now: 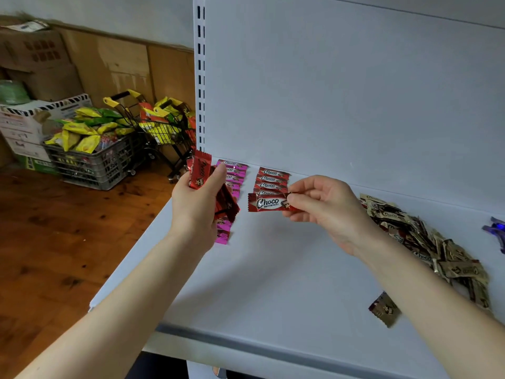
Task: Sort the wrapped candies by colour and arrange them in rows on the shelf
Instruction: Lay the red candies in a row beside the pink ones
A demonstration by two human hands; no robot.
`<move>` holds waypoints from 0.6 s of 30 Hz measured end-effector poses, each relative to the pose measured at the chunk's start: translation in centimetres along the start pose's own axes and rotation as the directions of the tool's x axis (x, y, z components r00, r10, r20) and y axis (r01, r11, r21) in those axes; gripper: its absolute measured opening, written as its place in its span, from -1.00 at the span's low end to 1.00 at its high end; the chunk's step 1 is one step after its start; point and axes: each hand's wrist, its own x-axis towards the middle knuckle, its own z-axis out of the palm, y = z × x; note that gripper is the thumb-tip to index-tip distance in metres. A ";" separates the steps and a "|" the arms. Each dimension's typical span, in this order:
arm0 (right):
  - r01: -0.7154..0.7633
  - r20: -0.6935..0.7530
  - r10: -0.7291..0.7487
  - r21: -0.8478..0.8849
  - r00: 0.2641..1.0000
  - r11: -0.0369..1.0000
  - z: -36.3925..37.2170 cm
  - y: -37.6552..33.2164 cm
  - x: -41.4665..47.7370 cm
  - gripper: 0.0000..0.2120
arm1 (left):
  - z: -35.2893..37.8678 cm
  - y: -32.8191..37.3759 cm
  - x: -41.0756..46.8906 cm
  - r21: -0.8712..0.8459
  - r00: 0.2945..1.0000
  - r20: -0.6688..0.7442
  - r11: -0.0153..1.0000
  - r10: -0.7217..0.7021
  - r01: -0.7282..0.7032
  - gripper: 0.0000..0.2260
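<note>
Pinching a red candy (266, 202) in the right hand (328, 212), just in front of the red row (273, 178); gripping spare reds (200, 173) in the left hand (196, 209), left of it. Risking knocking that row askew when lowering.

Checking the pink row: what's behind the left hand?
The pink row shows above and below it; its middle candies are hidden by the left hand and the red candies it grips.

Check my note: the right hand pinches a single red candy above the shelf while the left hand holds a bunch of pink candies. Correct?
One slip. The head view shows the left hand holding a bunch of red candies, not pink; the pink row lies on the shelf behind it. The right hand does pinch a single red candy.
</note>
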 end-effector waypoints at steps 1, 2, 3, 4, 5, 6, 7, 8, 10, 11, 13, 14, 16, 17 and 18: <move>-0.012 0.000 0.012 -0.011 1.000 1.000 0.0 0.3 0.1 -0.88 | 0.0 0.1 0.0 -0.016 0.999 0.011 0.999 -0.034 0.035 -0.93; -0.027 0.001 0.027 -0.033 1.000 0.999 0.1 0.6 0.3 -0.87 | 0.0 0.1 0.0 -0.028 0.997 0.023 0.997 -0.069 0.070 -0.93; -0.043 -0.003 0.043 -0.070 0.999 0.997 0.2 1.0 0.5 -0.87 | 0.0 0.1 0.1 -0.034 0.995 0.029 0.994 -0.099 0.100 -0.92; -0.053 -0.011 0.052 -0.129 0.999 0.990 0.3 1.4 0.7 -0.86 | 0.0 0.1 0.2 -0.040 0.993 0.029 0.992 -0.119 0.120 -0.92; -0.053 -0.025 0.049 -0.217 0.998 0.975 0.4 2.0 1.0 -0.87 | -0.1 0.1 0.4 -0.048 0.991 0.029 0.991 -0.127 0.129 -0.91; -0.040 -0.040 0.027 -0.340 0.999 0.940 0.3 2.6 1.3 -0.88 | -0.1 0.1 0.5 -0.063 0.991 0.031 0.989 -0.129 0.131 -0.91; -0.020 -0.050 -0.005 -0.481 0.999 0.876 0.1 3.2 1.5 -0.91 | -0.2 0.1 0.6 -0.086 0.991 0.032 0.988 -0.129 0.131 -0.91; 0.003 -0.046 -0.038 -0.602 0.998 0.798 -0.1 3.6 1.6 -0.90 | -0.2 0.2 0.8 -0.112 0.991 0.029 0.985 -0.129 0.132 -0.91; 0.082 0.009 -0.109 -0.717 0.994 0.692 -0.7 4.2 1.6 -0.81 | -0.4 0.3 1.1 -0.150 0.991 0.004 0.979 -0.136 0.135 -0.91; 0.138 0.061 -0.137 -0.725 0.989 0.675 -0.9 4.3 1.6 -0.80 | -0.5 0.3 1.3 -0.157 0.989 -0.016 0.978 -0.144 0.140 -0.90; 0.229 0.163 -0.162 -0.724 0.973 0.651 -1.0 4.4 1.5 -0.86 | -0.9 0.3 1.6 -0.165 0.985 -0.043 0.974 -0.167 0.158 -0.87; 0.256 0.198 -0.163 -0.724 0.967 0.641 -0.9 4.6 1.6 -0.89 | -1.0 0.2 1.7 -0.171 0.982 -0.044 0.970 -0.181 0.171 -0.87; 0.270 0.215 -0.165 -0.728 0.963 0.630 -0.7 5.0 2.0 -0.90 | -1.2 0.1 1.7 -0.159 0.980 -0.036 0.969 -0.196 0.188 -0.85; 0.260 0.206 -0.160 -0.734 0.966 0.628 -0.6 5.1 2.3 -0.89 | -1.2 0.0 1.7 -0.144 0.980 -0.034 0.972 -0.194 0.188 -0.85; 0.253 0.196 -0.160 -0.735 0.967 0.629 -0.5 5.2 2.7 -0.88 | -1.3 -0.1 1.8 -0.130 0.981 -0.033 0.974 -0.190 0.184 -0.85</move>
